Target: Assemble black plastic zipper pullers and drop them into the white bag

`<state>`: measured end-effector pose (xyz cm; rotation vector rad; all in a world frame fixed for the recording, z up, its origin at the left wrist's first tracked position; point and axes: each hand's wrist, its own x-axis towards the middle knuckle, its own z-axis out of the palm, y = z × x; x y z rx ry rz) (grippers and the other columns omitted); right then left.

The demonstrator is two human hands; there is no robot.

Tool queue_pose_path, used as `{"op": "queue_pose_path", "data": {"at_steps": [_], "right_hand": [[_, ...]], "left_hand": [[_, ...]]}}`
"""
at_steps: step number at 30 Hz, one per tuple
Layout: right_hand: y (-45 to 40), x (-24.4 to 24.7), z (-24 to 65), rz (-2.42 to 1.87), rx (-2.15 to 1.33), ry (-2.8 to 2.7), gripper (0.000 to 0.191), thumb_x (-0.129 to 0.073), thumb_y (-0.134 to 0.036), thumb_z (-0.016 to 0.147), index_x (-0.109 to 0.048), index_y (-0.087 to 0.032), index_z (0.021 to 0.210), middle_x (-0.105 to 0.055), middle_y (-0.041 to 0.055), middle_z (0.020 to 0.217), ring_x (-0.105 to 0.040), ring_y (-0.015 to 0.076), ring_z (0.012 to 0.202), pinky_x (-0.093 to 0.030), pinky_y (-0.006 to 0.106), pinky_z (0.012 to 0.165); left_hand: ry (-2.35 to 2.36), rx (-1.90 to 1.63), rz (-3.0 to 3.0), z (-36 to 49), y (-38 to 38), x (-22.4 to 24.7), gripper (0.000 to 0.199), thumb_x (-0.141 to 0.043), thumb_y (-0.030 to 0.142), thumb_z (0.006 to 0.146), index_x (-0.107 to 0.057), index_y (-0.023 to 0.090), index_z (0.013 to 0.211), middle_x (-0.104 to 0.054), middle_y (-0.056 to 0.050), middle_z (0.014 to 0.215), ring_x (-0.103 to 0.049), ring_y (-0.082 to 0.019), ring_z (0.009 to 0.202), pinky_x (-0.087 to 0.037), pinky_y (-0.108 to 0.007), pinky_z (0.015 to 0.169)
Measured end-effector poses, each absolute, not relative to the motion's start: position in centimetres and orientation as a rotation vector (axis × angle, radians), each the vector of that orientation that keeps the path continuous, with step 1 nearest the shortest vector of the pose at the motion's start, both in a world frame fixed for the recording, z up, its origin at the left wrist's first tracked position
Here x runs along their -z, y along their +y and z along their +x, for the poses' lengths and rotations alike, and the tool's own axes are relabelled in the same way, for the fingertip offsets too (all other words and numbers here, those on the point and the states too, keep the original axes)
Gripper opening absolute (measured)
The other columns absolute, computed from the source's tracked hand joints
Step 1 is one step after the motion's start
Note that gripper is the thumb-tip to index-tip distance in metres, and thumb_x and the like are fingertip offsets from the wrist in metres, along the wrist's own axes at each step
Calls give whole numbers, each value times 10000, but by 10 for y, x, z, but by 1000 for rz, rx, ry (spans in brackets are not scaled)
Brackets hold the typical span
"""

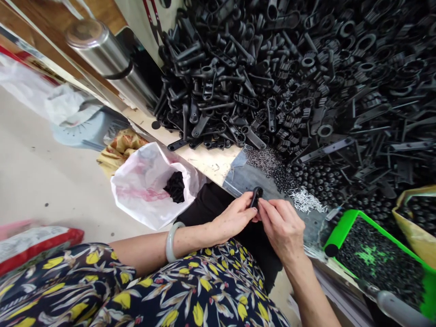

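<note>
Between the fingers of my left hand (235, 218) is a black plastic handle (256, 196), held near the edge of the workbench. My right hand (282, 222) is pinched closed against the handle's near side; whatever its fingertips hold is hidden or too small to name. Just beyond my hands, small metal pins (264, 161), small black pieces (284, 177) and white pins (307, 200) lie in little heaps. A large pile of similar black handles (218, 91) spreads over the bench behind them.
A white bag (136, 186) with black parts inside hangs open at the left. To the right stands a green tray (354, 215) of small black pieces. A steel flask (112, 63) stands at the upper left, and round black balls (309, 175) lie beyond the white pins.
</note>
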<state>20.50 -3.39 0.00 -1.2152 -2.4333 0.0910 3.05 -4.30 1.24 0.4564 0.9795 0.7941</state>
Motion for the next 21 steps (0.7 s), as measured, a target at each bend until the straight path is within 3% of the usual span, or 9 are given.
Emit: {"op": "queue_pose_path", "data": {"at_steps": [9, 21], "right_hand": [[-30, -4, 202, -1219, -120, -2427, 124, -625, -171, 1034, -704, -152, 1128, -672, 57, 881, -613, 172, 809, -477, 297, 745], [-17, -22, 200, -1233, -6, -2685, 123, -600, -199, 1044, -708, -175, 990, -640, 54, 862, -569, 186, 823, -397, 315, 661]], "left_hand": [[990, -777, 541, 30, -44, -4, 218, -558, 146, 896, -574, 171, 1112, -631, -46, 1000, -625, -163, 902, -524, -315, 876], [1044, -676, 917, 24, -44, 17, 319, -477, 158, 953, -516, 179, 1269, -704, -25, 828, -691, -172, 801, -514, -315, 787]]}}
